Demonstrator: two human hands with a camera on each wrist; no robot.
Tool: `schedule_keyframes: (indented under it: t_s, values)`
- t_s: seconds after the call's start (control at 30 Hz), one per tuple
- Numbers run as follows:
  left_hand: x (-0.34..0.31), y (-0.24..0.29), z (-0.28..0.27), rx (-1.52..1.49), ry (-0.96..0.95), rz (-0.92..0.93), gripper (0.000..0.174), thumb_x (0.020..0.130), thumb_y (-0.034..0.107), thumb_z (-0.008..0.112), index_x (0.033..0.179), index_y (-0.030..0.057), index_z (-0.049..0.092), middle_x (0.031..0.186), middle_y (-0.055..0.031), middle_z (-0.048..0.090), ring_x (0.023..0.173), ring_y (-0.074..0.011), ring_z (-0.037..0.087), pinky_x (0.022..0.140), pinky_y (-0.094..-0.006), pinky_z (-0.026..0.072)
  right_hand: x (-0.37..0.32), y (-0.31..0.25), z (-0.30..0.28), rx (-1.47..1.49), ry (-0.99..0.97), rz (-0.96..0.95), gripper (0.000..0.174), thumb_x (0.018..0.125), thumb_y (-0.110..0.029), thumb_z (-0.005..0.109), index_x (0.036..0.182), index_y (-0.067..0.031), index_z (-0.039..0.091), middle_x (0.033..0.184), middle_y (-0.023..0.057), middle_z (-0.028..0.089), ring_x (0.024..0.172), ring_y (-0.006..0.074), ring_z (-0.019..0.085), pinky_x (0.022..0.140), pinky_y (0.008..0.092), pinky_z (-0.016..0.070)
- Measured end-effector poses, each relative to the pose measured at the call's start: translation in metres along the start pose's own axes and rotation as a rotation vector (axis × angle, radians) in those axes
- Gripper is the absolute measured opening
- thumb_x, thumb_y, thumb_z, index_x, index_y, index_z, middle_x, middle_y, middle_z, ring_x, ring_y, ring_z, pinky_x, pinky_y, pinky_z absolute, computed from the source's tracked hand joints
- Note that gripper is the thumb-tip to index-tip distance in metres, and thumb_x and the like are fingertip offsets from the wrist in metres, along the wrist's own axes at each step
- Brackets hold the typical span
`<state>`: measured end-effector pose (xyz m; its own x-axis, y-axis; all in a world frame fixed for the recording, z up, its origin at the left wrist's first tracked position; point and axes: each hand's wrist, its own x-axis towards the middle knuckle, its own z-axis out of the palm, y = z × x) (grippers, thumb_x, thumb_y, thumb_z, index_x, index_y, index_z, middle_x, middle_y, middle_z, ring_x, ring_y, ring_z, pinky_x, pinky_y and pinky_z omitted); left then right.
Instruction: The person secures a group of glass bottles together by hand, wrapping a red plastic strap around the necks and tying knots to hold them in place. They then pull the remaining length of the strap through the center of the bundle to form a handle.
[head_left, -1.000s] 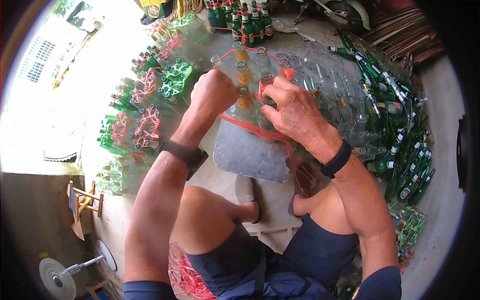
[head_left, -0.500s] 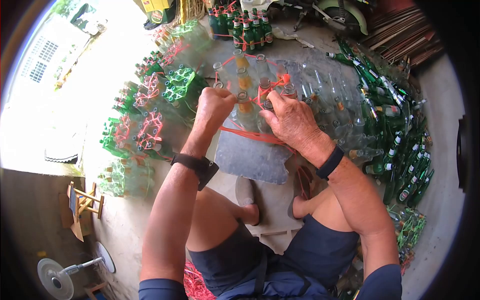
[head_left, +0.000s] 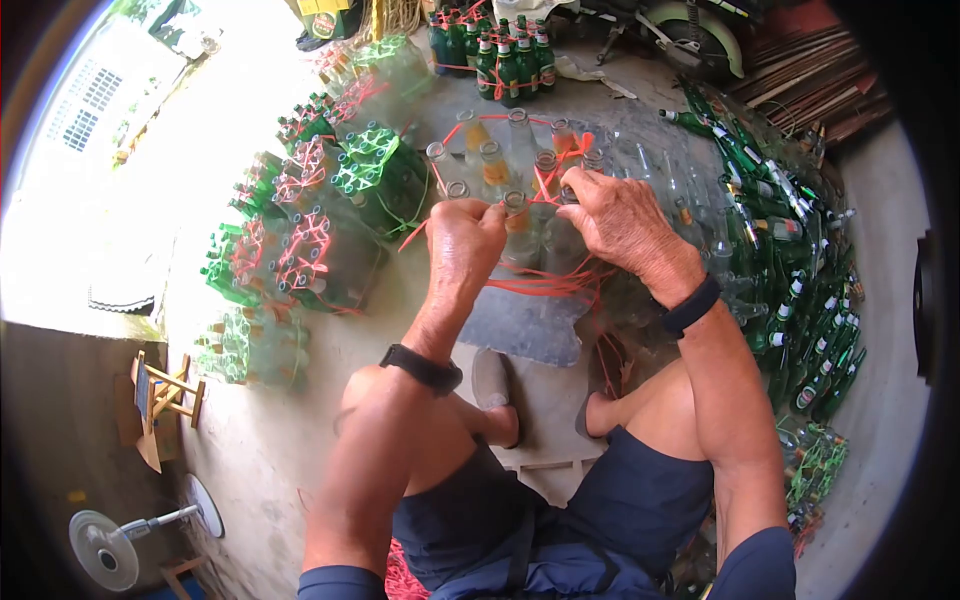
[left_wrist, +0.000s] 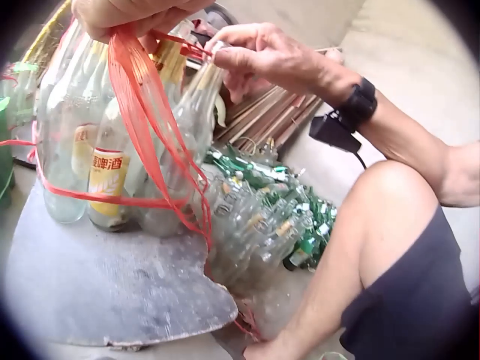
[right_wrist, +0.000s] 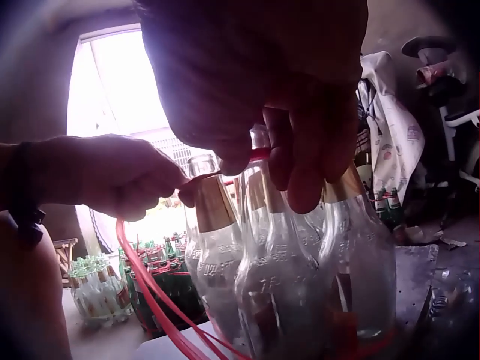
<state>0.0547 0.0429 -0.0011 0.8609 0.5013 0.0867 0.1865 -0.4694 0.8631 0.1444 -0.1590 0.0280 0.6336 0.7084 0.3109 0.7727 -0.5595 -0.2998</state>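
Observation:
Clear glass beer bottles (head_left: pixel 494 172) stand upright in a cluster on a grey board (head_left: pixel 520 325), bound low down by red plastic string (left_wrist: pixel 112 201). My left hand (head_left: pixel 466 240) is curled round the string at the near left of the cluster; a loose red length (left_wrist: pixel 139 97) hangs from it in the left wrist view. A taut strand runs across the bottle necks towards my right hand (head_left: pixel 630 220). My right thumb and fingers grip the neck of a near-right bottle (right_wrist: pixel 259 169), where red string wraps it. The right palm hides part of that neck.
Tied bundles of bottles (head_left: pixel 300 250) stand on the left, and green bottles (head_left: pixel 515 65) at the back. Loose clear and green bottles (head_left: pixel 790 300) lie piled on the right. A fan (head_left: pixel 105 550) and a wooden stool (head_left: pixel 170 395) are at lower left.
My left hand has come down and closer to my body, drawing the string along the near side. My right hand stays at the bottle neck. The head view has shifted slightly.

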Motion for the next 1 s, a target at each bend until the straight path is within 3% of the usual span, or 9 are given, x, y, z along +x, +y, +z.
schedule_keyframes:
  t_s: [0.1, 0.2, 0.23, 0.47, 0.57, 0.63, 0.8, 1.0]
  values:
    - [-0.016, 0.011, 0.006, -0.129, -0.042, -0.098, 0.030, 0.093, 0.022, 0.074, 0.091, -0.0061, 0.081, 0.060, 0.0036, 0.058, 0.056, -0.0052, 0.044, 0.051, -0.0307, 0.0357, 0.000, 0.014, -0.005, 0.016, 0.003, -0.039, 0.024, 0.092, -0.016, 0.073, 0.106, -0.0059, 0.057, 0.100, 0.0169, 0.071, 0.093, 0.0448, 0.069, 0.077, 0.0557, 0.0558]
    - [-0.031, 0.024, 0.018, -0.255, -0.051, -0.147, 0.030, 0.094, 0.024, 0.074, 0.092, -0.0053, 0.082, 0.061, 0.0040, 0.058, 0.056, -0.0055, 0.044, 0.051, -0.0307, 0.0356, 0.001, 0.023, -0.011, 0.003, 0.021, -0.045, 0.025, 0.092, -0.015, 0.073, 0.110, -0.0063, 0.059, 0.102, 0.0167, 0.071, 0.094, 0.0442, 0.069, 0.079, 0.0545, 0.0561]
    - [-0.033, 0.024, 0.026, -0.263, -0.029, -0.153, 0.026, 0.095, 0.017, 0.070, 0.092, -0.0066, 0.080, 0.058, -0.0097, 0.066, 0.058, -0.0109, 0.057, 0.056, -0.0364, 0.0489, 0.001, 0.025, -0.013, 0.004, 0.017, -0.042, 0.028, 0.092, -0.015, 0.073, 0.116, -0.0083, 0.061, 0.105, 0.0162, 0.071, 0.097, 0.0431, 0.069, 0.081, 0.0532, 0.0564]
    - [-0.047, 0.028, 0.049, -0.423, 0.047, -0.186, 0.025, 0.098, 0.016, 0.069, 0.095, -0.0059, 0.081, 0.065, -0.0121, 0.070, 0.064, -0.0103, 0.061, 0.060, -0.0346, 0.0504, -0.004, 0.030, -0.018, 0.043, 0.013, 0.000, 0.032, 0.092, -0.014, 0.073, 0.122, -0.0104, 0.062, 0.112, 0.0150, 0.072, 0.103, 0.0427, 0.069, 0.085, 0.0528, 0.0567]
    - [-0.046, 0.030, 0.045, -0.373, 0.032, -0.187, 0.024, 0.098, 0.015, 0.069, 0.096, -0.0051, 0.082, 0.066, -0.0116, 0.072, 0.063, -0.0102, 0.061, 0.060, -0.0336, 0.0502, -0.004, 0.022, -0.019, 0.075, 0.087, 0.060, 0.032, 0.092, -0.016, 0.074, 0.120, -0.0082, 0.061, 0.107, 0.0169, 0.073, 0.101, 0.0433, 0.070, 0.084, 0.0528, 0.0564]
    - [-0.047, 0.031, 0.042, -0.349, 0.026, -0.175, 0.024, 0.098, 0.015, 0.069, 0.096, -0.0051, 0.082, 0.067, -0.0109, 0.072, 0.063, -0.0100, 0.061, 0.060, -0.0332, 0.0501, -0.004, 0.021, -0.023, 0.136, 0.015, 0.250, 0.034, 0.092, -0.019, 0.077, 0.118, -0.0060, 0.060, 0.099, 0.0194, 0.074, 0.097, 0.0437, 0.071, 0.081, 0.0525, 0.0561]
    - [-0.050, 0.028, 0.041, -0.314, 0.034, -0.143, 0.026, 0.101, 0.016, 0.067, 0.096, -0.0052, 0.081, 0.072, -0.0094, 0.075, 0.065, -0.0095, 0.062, 0.060, -0.0329, 0.0510, -0.009, 0.024, -0.014, 0.116, 0.057, 0.239, 0.036, 0.090, -0.024, 0.079, 0.115, -0.0045, 0.061, 0.091, 0.0208, 0.074, 0.092, 0.0446, 0.071, 0.078, 0.0526, 0.0554]
    - [-0.062, 0.018, 0.051, -0.483, 0.178, -0.030, 0.019, 0.103, 0.010, 0.066, 0.105, -0.0045, 0.078, 0.079, -0.0053, 0.076, 0.069, -0.0045, 0.060, 0.060, -0.0267, 0.0494, -0.009, 0.024, -0.010, 0.142, 0.079, 0.242, 0.033, 0.089, -0.023, 0.078, 0.112, -0.0048, 0.065, 0.086, 0.0211, 0.073, 0.089, 0.0447, 0.071, 0.076, 0.0532, 0.0551]
